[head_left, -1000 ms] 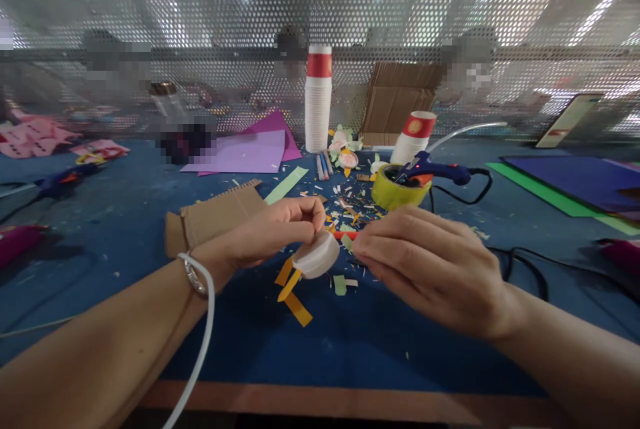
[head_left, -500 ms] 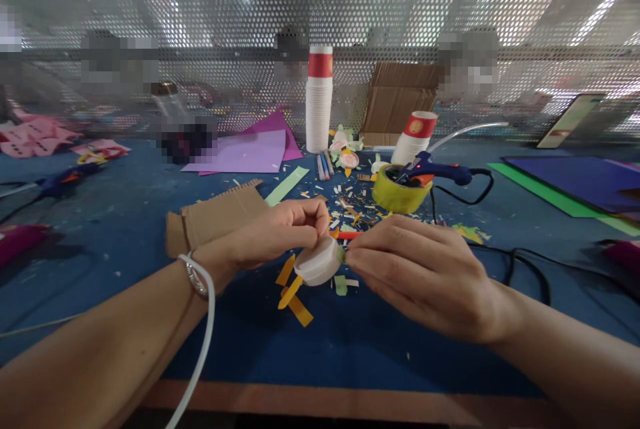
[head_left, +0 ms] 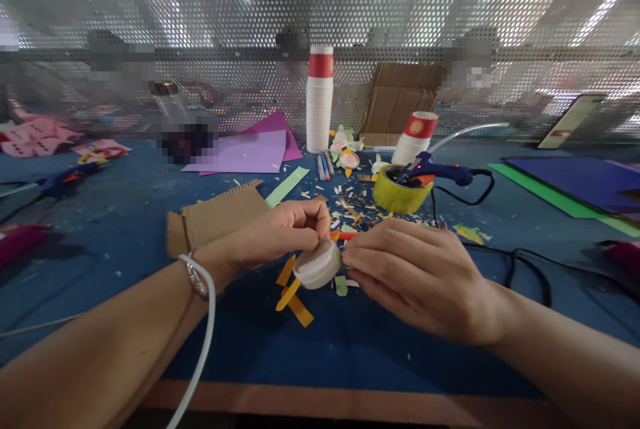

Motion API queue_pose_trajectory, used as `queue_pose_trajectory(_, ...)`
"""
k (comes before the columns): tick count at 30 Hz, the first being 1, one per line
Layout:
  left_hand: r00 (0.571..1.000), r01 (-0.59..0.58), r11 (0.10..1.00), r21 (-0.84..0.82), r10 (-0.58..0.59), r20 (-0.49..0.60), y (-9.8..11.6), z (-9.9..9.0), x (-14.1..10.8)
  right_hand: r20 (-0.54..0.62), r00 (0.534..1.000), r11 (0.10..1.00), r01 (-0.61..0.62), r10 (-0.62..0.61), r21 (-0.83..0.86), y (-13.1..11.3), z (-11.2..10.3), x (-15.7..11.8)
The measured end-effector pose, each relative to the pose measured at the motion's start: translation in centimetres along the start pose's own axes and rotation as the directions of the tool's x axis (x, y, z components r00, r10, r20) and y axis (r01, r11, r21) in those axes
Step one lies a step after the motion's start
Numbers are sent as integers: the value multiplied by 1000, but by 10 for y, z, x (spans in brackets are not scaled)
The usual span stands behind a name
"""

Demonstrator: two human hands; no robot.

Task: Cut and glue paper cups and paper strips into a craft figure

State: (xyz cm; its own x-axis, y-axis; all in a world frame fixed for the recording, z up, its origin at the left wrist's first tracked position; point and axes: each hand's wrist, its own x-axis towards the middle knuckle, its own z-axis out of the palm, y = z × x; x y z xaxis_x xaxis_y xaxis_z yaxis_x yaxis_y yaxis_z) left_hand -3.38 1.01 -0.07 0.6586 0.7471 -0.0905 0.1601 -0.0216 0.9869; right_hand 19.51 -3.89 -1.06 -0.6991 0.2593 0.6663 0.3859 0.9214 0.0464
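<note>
Nearer than the tape roll (head_left: 400,198) and left of it, the left hand (head_left: 287,232) pinches the white paper cup base (head_left: 315,271); the right hand (head_left: 425,275) pinches a green scrap (head_left: 337,257) against its edge. Likely light, easily dented: hold its rim.

Pinched near its upper rim by the thumb and forefinger of the left hand (head_left: 285,230): a shallow round white paper piece (head_left: 316,267), shaped like the base of a cup. Held tilted, just below those fingertips and between both hands, with flat face and low side wall showing. Jutting from the lower edge, below the left hand: a narrow orange-yellow paper strip (head_left: 287,297), slanting toward the wearer. Just right of the left fingertips, at the rim: a small orange-yellow paper tab (head_left: 335,236). At the fingertips of the right hand (head_left: 425,275), beside the white edge: a pale green paper bit (head_left: 338,257) (mostly covered, outline unclear).
</note>
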Motion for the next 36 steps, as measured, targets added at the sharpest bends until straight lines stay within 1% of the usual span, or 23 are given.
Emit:
queue_pose_trajectory(3, 1000, -2, 1000, 9, 2, -7, 0, 0, 1, 5, 1000, 1000, 0, 0, -18, 0, 0, 0)
queue_pose_trajectory(9, 998, 13, 999, 40, -10, -59, 0, 2, 1, 22, 999, 998, -33, 34, -53, -1, 1, 1)
queue_pose_trajectory(12, 998, 13, 999, 32, -11, -61, 0, 2, 1, 29, 999, 997, -35, 37, -63, 0, 1, 1)
queue_pose_trajectory(14, 998, 14, 1000, 26, -13, -63, 0, 2, 1, 21, 999, 997, -33, 34, -77, 0, 0, 1)
queue_pose_trajectory(16, 997, 12, 1000, 27, -10, -79, 1, 2, 1, -14, 999, 996, -36, 35, -81, -1, -1, 2)
queue_pose_trajectory(19, 989, -8, 1000, 6, 9, -149, 1, 1, 2, -73, 994, 994, -86, 81, -67, -1, -5, 3)
queue_pose_trajectory(22, 961, -65, 996, -55, 48, -272, 0, -1, 5, -83, 988, 989, -132, 126, -63, -1, -7, 4)
queue_pose_trajectory(24, 932, -101, 990, -97, 61, -357, -1, -3, 8, -31, 990, 990, -137, 136, -31, 1, -5, 4)
queue_pose_trajectory(25, 918, -115, 987, -116, 61, -391, -2, -5, 9, 20, 990, 990, -140, 140, -7, 1, -3, 3)
queue_pose_trajectory(27, 900, -135, 980, -148, 58, -432, -4, -6, 10, 168, 975, 987, -152, 143, 42, 3, 1, 2)
queue_pose_trajectory(29, 896, -149, 975, -163, 63, -439, -5, -7, 11, 307, 943, 985, -157, 129, 69, 4, 4, 1)
queue_pose_trajectory(31, 899, -156, 974, -167, 70, -433, -6, -7, 11, 409, 904, 984, -165, 122, 72, 5, 6, -1)
queue_pose_trajectory(34, 897, -159, 972, -171, 70, -437, -5, -6, 11, 495, 859, 984, -174, 129, 45, 5, 7, -2)
queue_pose_trajectory(36, 896, -157, 972, -177, 64, -440, -4, -6, 11, 521, 846, 987, -156, 115, 35, 4, 8, -2)
